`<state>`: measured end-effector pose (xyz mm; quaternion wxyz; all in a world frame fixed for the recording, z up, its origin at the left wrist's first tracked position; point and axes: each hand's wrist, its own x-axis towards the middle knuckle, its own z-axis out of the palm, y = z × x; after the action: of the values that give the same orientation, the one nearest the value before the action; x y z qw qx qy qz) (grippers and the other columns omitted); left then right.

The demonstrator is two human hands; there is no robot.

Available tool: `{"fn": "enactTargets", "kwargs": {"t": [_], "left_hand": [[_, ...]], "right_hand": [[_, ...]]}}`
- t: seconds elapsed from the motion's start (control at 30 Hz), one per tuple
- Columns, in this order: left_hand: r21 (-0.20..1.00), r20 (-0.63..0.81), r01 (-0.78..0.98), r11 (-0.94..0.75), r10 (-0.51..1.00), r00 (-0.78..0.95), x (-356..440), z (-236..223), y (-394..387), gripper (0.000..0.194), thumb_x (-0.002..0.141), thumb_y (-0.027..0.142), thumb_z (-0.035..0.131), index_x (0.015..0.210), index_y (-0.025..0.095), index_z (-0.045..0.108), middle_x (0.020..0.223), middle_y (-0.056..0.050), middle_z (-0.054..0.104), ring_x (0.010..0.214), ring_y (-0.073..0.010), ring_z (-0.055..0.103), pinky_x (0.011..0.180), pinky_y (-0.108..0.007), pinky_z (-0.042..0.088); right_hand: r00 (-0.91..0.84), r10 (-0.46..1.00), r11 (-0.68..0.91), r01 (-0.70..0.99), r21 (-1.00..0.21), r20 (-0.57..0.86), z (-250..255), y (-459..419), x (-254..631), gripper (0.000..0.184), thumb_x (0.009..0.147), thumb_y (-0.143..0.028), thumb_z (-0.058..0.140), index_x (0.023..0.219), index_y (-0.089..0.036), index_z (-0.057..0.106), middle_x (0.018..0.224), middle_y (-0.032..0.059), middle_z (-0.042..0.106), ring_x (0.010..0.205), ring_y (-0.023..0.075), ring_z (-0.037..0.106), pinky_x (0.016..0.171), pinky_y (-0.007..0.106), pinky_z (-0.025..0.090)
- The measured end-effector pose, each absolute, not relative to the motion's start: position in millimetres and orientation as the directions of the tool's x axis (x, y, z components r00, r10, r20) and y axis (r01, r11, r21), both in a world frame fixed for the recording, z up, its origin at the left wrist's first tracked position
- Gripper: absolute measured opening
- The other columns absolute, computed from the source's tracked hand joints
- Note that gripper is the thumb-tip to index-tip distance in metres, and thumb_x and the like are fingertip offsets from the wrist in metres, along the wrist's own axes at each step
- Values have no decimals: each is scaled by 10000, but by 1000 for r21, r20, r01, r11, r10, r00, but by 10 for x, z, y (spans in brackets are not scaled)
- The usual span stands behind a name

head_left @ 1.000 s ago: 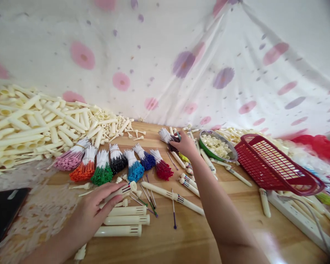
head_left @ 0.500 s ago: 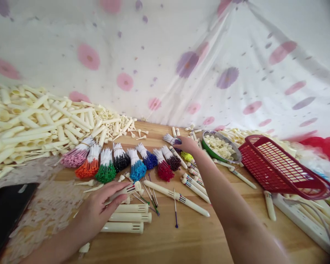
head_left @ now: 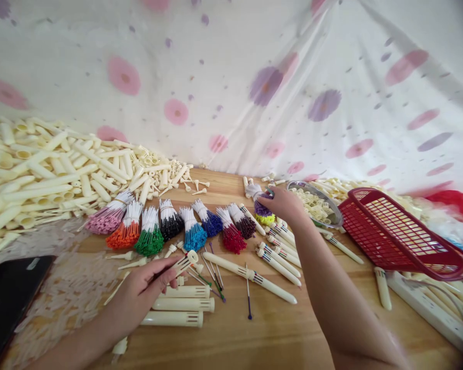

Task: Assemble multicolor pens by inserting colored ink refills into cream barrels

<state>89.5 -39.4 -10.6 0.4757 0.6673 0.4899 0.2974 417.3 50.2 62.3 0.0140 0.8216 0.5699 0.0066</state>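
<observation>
My left hand (head_left: pixel 141 293) is closed on a cream pen barrel (head_left: pixel 181 264) held low over the wooden table (head_left: pixel 254 334). My right hand (head_left: pixel 283 203) reaches far across and grips a purple bundle of refills (head_left: pixel 259 203) above a yellow bundle (head_left: pixel 266 219). A row of refill bundles lies between the hands: pink (head_left: pixel 108 218), orange (head_left: pixel 125 231), green (head_left: pixel 149 239), black (head_left: pixel 170 221), blue (head_left: pixel 195 234), navy (head_left: pixel 210 221), red (head_left: pixel 231 236) and dark maroon (head_left: pixel 244 223). Three cream barrels (head_left: pixel 177 306) lie by my left hand.
A big heap of cream barrels (head_left: pixel 42 174) fills the left. Assembled pens (head_left: pixel 278 254) and loose refills (head_left: pixel 212 272) lie mid-table. A metal bowl of small cream parts (head_left: pixel 318 203) and a red basket (head_left: pixel 401 236) stand right. A black tablet (head_left: pixel 7 293) lies lower left. Flowered cloth (head_left: pixel 231 77) hangs behind.
My right hand set the dark maroon bundle down in the row, then moved right and took up the purple bundle. My left hand lifted its barrel slightly and curled round it.
</observation>
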Motion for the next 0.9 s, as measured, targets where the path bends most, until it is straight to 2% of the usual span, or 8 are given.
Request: {"fn": "enactTargets", "kwargs": {"t": [0.2,0.37,0.47,0.53,0.6,0.67,0.8,0.9], "left_hand": [[962,-189,256,91,901,391,976,-21,-418,441,809,506,502,1037,188,706,764,-42,746,572,-144,579,516,-213,494],[960,-192,261,102,919,345,951,-71,-407,464,775,542,541,1012,183,714,655,-15,701,554,-143,555,511,-211,474],[957,-176,277,90,935,306,932,-96,-385,484,750,565,561,1009,188,718,622,-6,687,559,-150,564,515,-214,473],[952,-179,293,91,940,290,932,-97,-376,506,735,577,572,1029,190,713,611,-3,684,555,-152,564,510,-216,473],[950,-183,298,95,941,285,938,-92,-375,528,719,590,580,1033,187,714,599,-2,679,558,-157,569,510,-220,478],[951,-183,295,95,941,285,945,-93,-379,536,713,596,582,1026,183,717,596,-4,679,567,-161,581,514,-220,485],[949,-158,308,68,947,279,942,-120,-387,513,732,578,578,1043,192,713,612,-4,691,574,-157,589,524,-214,489],[947,-122,320,29,953,278,943,-121,-389,475,737,563,587,1029,213,720,599,2,689,563,-154,583,521,-214,489]], "right_hand": [[357,929,-362,931,-42,-94,183,284,4144,415,892,-465,358,939,-147,621,873,157,681,840,295,641,685,351,439],[319,948,-312,938,-149,22,320,13,4148,393,957,-382,243,1109,-132,505,1127,189,584,991,266,593,762,345,435],[157,988,-150,960,-238,13,394,-322,4018,287,967,-343,277,1011,-209,527,1005,73,635,923,185,603,760,271,439],[-87,993,53,938,-344,-85,344,-528,3900,212,949,-321,368,932,-215,551,915,46,657,835,179,616,700,259,437],[-90,975,35,965,-260,-205,246,-658,3813,157,925,-246,428,857,-191,559,846,55,670,783,194,627,658,269,419],[-38,968,-11,981,-194,-247,158,-692,3793,90,899,-209,477,874,-176,557,862,71,680,786,209,635,653,278,410],[113,990,-125,981,-149,-87,163,-538,3918,121,911,-298,486,903,-189,539,887,54,682,816,203,641,654,270,409],[200,979,-201,979,22,43,270,-316,4009,209,942,-368,410,945,-189,518,890,60,675,853,208,633,648,274,405]]}}
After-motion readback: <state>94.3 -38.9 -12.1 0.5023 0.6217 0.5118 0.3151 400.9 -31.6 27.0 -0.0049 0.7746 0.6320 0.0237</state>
